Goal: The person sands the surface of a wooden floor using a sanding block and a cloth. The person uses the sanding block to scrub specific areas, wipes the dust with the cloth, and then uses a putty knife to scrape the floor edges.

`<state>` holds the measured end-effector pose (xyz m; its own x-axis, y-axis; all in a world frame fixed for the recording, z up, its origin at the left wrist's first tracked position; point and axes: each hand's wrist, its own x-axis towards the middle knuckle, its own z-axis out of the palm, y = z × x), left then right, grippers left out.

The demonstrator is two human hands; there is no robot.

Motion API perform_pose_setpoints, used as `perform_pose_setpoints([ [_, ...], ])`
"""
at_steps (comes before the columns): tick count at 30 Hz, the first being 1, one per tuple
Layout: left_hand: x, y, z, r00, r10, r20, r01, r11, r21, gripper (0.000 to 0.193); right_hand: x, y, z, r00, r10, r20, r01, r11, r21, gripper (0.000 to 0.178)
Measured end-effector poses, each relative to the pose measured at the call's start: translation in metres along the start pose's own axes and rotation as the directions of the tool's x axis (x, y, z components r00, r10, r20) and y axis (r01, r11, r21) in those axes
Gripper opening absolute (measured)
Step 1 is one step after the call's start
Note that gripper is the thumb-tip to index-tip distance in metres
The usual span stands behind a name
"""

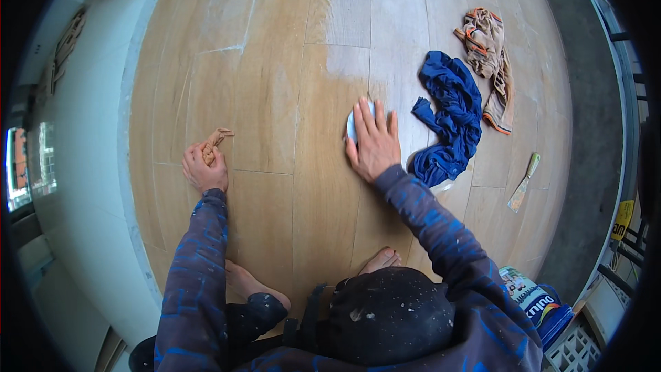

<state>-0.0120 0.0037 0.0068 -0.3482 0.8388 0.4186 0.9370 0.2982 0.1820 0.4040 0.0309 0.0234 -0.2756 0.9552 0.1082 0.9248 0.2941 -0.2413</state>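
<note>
My left hand [205,169] rests low on the left of the wood-look floor, its fingers closed round a bunched tan cloth [217,142] with an end sticking out. Near the middle, my right hand [375,139] lies flat with its fingers stretched and spread. Under them is a pale blue, flat piece [351,129], mostly covered; whether it is a cloth or a pad I cannot tell. Just right of that hand lies a crumpled dark blue cloth [454,114]. The floor [268,213] looks whitish and hazy beyond and right of the hand, and clean wood-brown nearer me.
A tan garment with orange trim [485,45] lies at the far right. Below it is a scraper with a green handle [526,180]. A paint bucket [533,303] stands at the lower right. A pale glossy wall [89,138] runs along the left, a dark grey strip [575,96] along the right.
</note>
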Motion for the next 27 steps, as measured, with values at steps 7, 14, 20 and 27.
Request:
perform_pose_setpoints([
  [7,-0.006,0.023,0.009,0.999,0.039,0.017,-0.039,0.999,-0.028,0.031,0.023,0.022,-0.011,0.992,0.117,-0.053,-0.119,0.992,-0.034,0.077],
  [14,0.002,0.004,0.0,0.999,0.037,0.011,-0.038,0.999,0.009,0.031,-0.031,-0.011,-0.004,0.993,0.119,0.021,-0.12,0.991,0.051,0.082],
  [20,-0.003,0.012,0.005,0.999,0.03,0.013,-0.03,0.999,0.019,0.031,0.009,-0.004,-0.007,0.983,0.18,-0.043,-0.179,0.984,0.028,0.08],
  [27,-0.007,0.019,0.002,0.998,0.052,0.031,-0.052,0.999,0.013,0.031,0.021,0.017,-0.006,0.979,0.184,-0.082,-0.186,0.983,-0.009,0.083],
])
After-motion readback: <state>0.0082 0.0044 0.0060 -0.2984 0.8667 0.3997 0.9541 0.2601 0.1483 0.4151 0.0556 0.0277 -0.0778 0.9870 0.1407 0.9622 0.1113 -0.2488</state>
